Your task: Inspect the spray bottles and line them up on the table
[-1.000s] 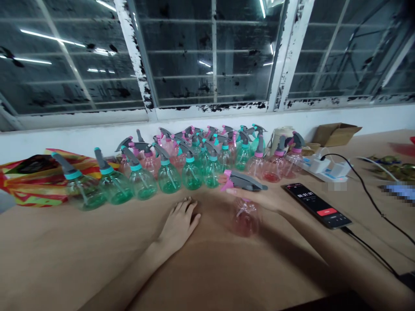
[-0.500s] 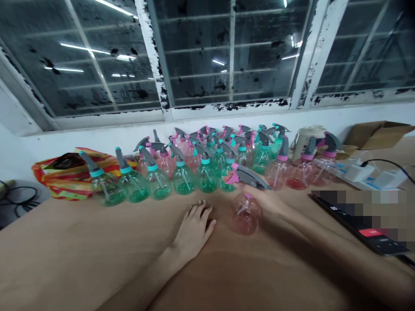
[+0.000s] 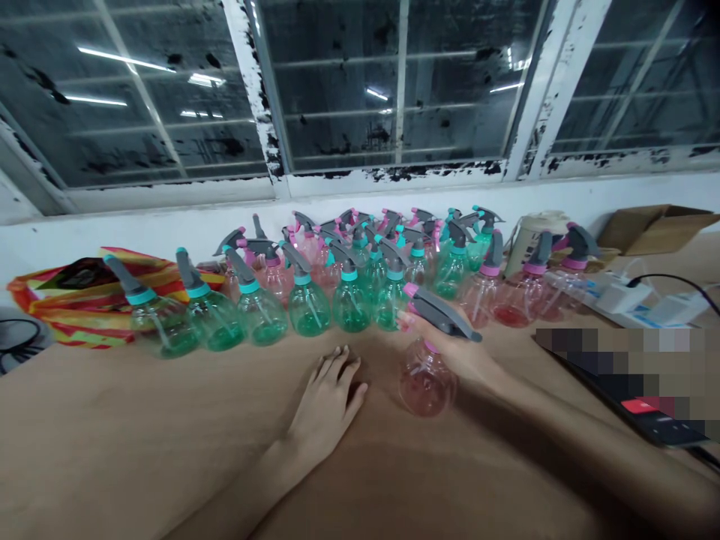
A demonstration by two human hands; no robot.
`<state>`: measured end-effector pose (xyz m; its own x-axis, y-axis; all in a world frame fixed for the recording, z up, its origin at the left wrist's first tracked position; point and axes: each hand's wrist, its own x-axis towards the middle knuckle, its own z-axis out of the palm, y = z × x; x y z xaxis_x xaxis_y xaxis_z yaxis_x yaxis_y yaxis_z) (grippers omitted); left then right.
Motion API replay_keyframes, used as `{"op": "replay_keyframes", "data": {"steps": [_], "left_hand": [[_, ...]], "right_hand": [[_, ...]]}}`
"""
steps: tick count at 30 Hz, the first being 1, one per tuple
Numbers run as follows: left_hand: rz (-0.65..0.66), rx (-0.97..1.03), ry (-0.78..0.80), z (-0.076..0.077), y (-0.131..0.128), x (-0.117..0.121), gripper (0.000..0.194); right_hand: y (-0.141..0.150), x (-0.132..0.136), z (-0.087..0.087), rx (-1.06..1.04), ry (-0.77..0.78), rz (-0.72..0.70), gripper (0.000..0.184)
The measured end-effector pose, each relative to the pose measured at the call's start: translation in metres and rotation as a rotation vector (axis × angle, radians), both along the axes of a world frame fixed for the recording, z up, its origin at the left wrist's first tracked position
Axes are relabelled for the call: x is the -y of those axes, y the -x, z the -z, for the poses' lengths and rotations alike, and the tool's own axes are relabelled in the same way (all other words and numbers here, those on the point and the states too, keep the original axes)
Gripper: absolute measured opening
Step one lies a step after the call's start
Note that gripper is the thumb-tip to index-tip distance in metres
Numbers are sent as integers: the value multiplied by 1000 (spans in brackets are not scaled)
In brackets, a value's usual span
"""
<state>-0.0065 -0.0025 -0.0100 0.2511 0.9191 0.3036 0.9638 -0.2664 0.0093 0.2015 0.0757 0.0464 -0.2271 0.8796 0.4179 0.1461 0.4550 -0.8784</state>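
My right hand (image 3: 458, 343) is wrapped round the neck of a clear pink spray bottle (image 3: 427, 381), just below its grey and pink trigger head. The bottle stands about upright, with a little liquid in its base; I cannot tell whether it touches the table. My left hand (image 3: 328, 405) lies palm down on the wooden table (image 3: 169, 435), fingers loosely apart, holding nothing. Beyond it runs a row of green spray bottles (image 3: 309, 309) with teal collars and grey heads. Right of the row stand several pink spray bottles (image 3: 514, 300).
More pink and green bottles crowd against the wall. A striped bag (image 3: 106, 300) sits at the left. To the right are a black phone (image 3: 619, 390), white chargers (image 3: 619, 296) on a power strip, a pale canister (image 3: 534, 240) and an open cardboard box (image 3: 655, 229).
The view has shifted slightly, so the left-side bottles and bag appear further left. My right hand still grips the pink spray bottle; my left hand still rests on the table.
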Motion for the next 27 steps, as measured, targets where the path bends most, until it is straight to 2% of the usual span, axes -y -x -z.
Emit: {"op": "replay_keyframes", "data": {"steps": [4,9,18,24,27], "left_hand": [[-3,-8,14,-1,-1,0,35],[-8,12,15,1,-1,0,35],[-1,-25,17,-2,-1,-1,36],[16,-39,10,-2,0,-1,35],[22,-48,2,-2,0,0,36]], "right_hand": [[-1,2,-4,3,-53,-74,18],[-2,5,-7,-83,-56,-155,28],[-3,6,-6,-106,-88,-157,17],[-7,7,-6,15,7,-38,18],[-9,8,-4,11,39,-48,20]]}}
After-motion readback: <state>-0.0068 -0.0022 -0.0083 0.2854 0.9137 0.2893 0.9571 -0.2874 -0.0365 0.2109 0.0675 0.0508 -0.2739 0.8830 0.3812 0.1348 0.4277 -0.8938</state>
